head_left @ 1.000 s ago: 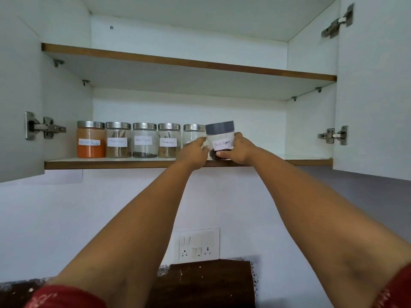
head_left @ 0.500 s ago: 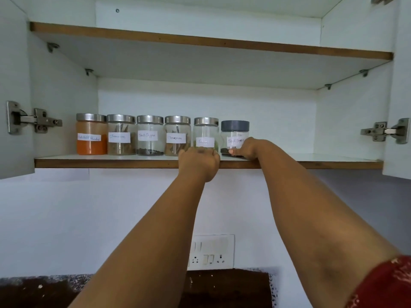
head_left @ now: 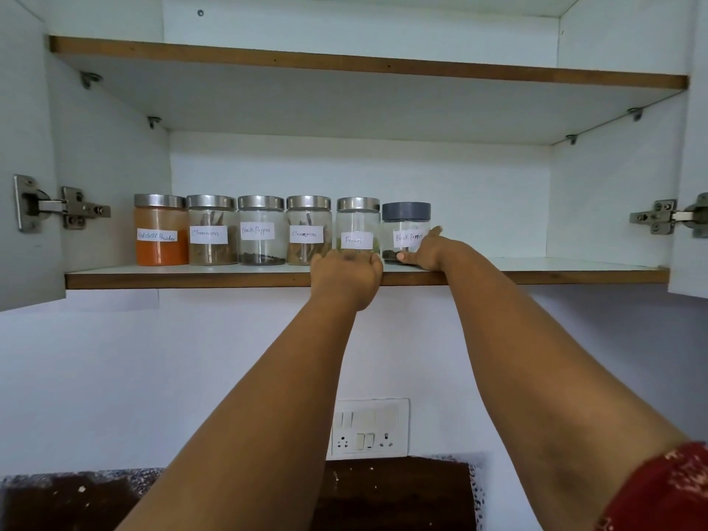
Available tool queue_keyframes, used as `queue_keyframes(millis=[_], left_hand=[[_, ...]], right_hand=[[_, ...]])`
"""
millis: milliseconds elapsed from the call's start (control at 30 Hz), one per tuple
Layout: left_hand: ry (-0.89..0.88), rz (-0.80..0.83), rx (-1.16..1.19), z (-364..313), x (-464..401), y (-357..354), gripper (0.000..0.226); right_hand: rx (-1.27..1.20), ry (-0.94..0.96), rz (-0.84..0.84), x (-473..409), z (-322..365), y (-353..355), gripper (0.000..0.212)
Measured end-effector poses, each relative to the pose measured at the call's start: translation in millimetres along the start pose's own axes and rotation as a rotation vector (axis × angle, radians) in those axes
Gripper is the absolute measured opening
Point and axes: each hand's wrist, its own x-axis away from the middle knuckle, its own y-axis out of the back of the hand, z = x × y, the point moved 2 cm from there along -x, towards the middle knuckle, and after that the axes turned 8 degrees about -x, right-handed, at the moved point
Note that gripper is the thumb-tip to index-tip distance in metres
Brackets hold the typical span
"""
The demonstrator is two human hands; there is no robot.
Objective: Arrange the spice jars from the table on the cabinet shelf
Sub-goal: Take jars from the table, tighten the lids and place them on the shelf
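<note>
Six labelled spice jars stand in a row on the lower cabinet shelf (head_left: 574,273). From the left they are red chilli powder (head_left: 161,233), cinnamon (head_left: 210,231), black pepper (head_left: 261,231), cinnamon (head_left: 308,231) and fennel (head_left: 358,224), all with steel lids. Last comes a grey-lidded black pepper jar (head_left: 406,222). My right hand (head_left: 421,251) grips that last jar low on its right side, thumb at its base. My left hand (head_left: 346,275) is curled at the shelf's front edge, hiding the base of the fennel jar.
The shelf to the right of the grey-lidded jar is bare, and so is the upper shelf (head_left: 344,65). Both cabinet doors hang open, with hinges (head_left: 61,205) at the sides. Below are a wall socket panel (head_left: 367,427) and a dark wooden board (head_left: 383,492).
The grey-lidded jar, held in both hands in front of the shelf a second ago, now stands at the right end of the row. My left hand has dropped to the shelf edge.
</note>
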Motion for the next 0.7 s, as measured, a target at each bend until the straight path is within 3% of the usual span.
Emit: queue_keyframes(millis=[100,167,233,367,500,700], left_hand=[[0.01,0.02,-0.017,-1.2,0.0,-0.5,0.047],[0.02,0.033,-0.029,-1.5,-0.7,-0.6,0.045],[0.02,0.044,-0.051,-1.8,-1.6,0.4,0.044],[-0.045,-0.048,0.023,1.6,6.9,3.4,0.046],[-0.159,-0.191,0.115,6.7,31.2,0.5,0.038],[-0.156,-0.02,-0.004,-0.9,98.1,-18.2,0.083]], right_hand=[[0.016,-0.002,0.003,8.7,1.6,2.1,0.105],[-0.028,-0.043,-0.106,13.7,-4.4,0.3,0.103],[0.019,-0.071,-0.258,21.6,-13.4,-5.3,0.091],[0.239,0.062,-0.376,51.4,-23.4,-17.9,0.066],[0.122,0.259,-0.416,84.8,-46.7,-31.4,0.047],[0.091,0.221,-0.45,139.5,-67.6,-62.7,0.055]])
